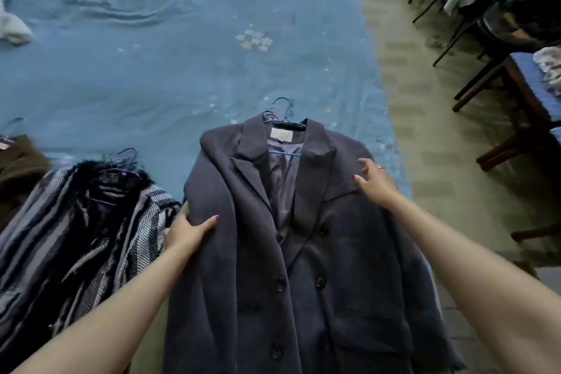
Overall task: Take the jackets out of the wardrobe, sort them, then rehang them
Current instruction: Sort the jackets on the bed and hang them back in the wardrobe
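We look down on a dark grey coat [303, 252] laid front-up on the blue bedspread [136, 70], its collar toward the far side and its hem running off the near edge of the view. The coat is on a blue hanger [283, 114], whose hook projects past the collar onto the bedspread.

Our left hand [186, 231] grips the coat's left edge just below the shoulder: the thumb lies across the top of the cloth, while the fingers curl under the edge, out of sight. Our right hand [375, 181] rests on the coat's right shoulder with fingers straight and slightly spread, pressing flat and holding nothing. The coat thus lies between the two hands, its lapels and buttons midway between them.

Just to the left of the coat, touching our left hand, lies a striped black-and-white jacket [85, 237] with a dark fringed collar, on its own hanger. Farther left, at the edge of the view, a brown garment [18, 167] is partly visible. To the right, off the bed, stands a wooden chair [516, 106] on a patterned floor [425, 130].
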